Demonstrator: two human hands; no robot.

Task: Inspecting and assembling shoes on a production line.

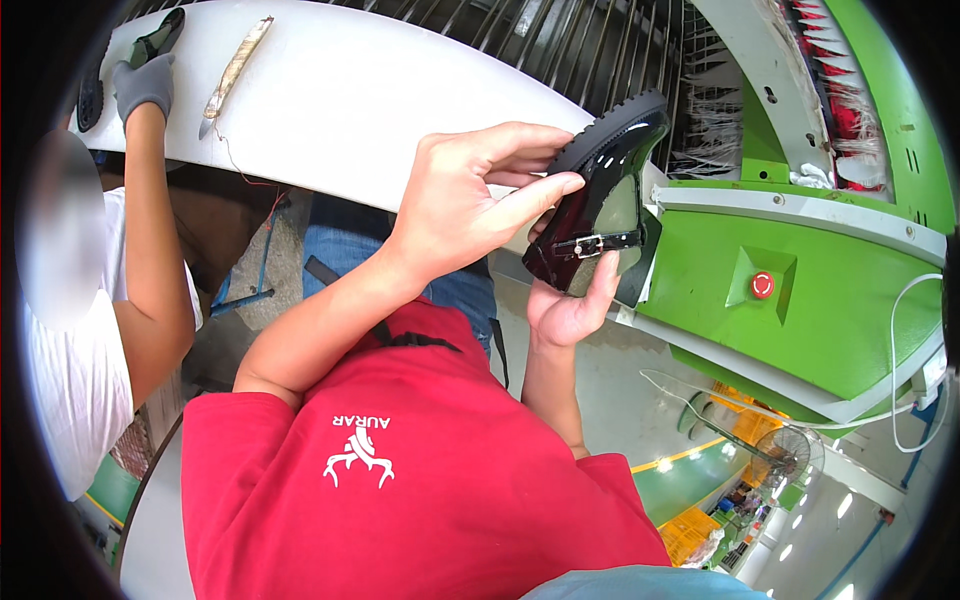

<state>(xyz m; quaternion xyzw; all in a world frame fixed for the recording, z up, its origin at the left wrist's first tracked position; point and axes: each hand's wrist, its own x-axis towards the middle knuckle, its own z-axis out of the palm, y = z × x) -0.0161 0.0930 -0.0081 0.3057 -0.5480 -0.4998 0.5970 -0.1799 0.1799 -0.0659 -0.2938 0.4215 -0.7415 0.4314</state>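
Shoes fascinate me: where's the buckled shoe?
The buckled shoe is right of centre in the head view, left of the green machine, in the right hand, the left hand at its sole.

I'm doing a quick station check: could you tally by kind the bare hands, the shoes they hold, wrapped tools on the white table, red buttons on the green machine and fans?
Bare hands: 2 (left hand, right hand)
Held shoes: 1 (black shoe)
Wrapped tools: 1 (tan-wrapped tool)
Red buttons: 1 (red button)
Fans: 1 (caged fan)
Total: 6
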